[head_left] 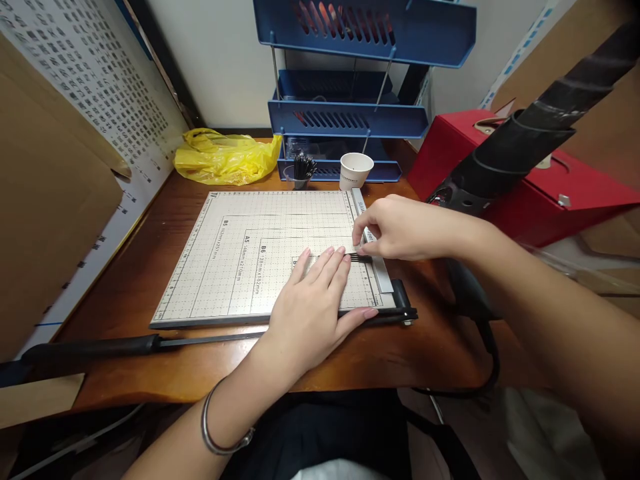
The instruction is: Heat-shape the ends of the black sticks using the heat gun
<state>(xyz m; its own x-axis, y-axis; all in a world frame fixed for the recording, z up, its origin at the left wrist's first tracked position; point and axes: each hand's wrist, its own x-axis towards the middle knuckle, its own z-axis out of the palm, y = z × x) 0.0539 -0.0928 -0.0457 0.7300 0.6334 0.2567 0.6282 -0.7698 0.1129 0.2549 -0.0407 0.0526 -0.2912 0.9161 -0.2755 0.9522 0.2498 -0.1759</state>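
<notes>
My left hand lies flat across the gridded board of a paper cutter, fingers together and pointing away from me. Under its fingertips, several thin black strips stick out to the right. At their right ends, beside the metal ruler edge, my right hand is closed in a pinch, thumb and forefinger on the strips. The fingers partly hide the strips. The cutter's blade arm with its black handle is swung down along the near side of the board.
Behind the board stand a small clear cup of thin black pieces, a white paper cup and a blue tray rack. A yellow plastic bag lies back left. At right are a red box and a black jointed arm.
</notes>
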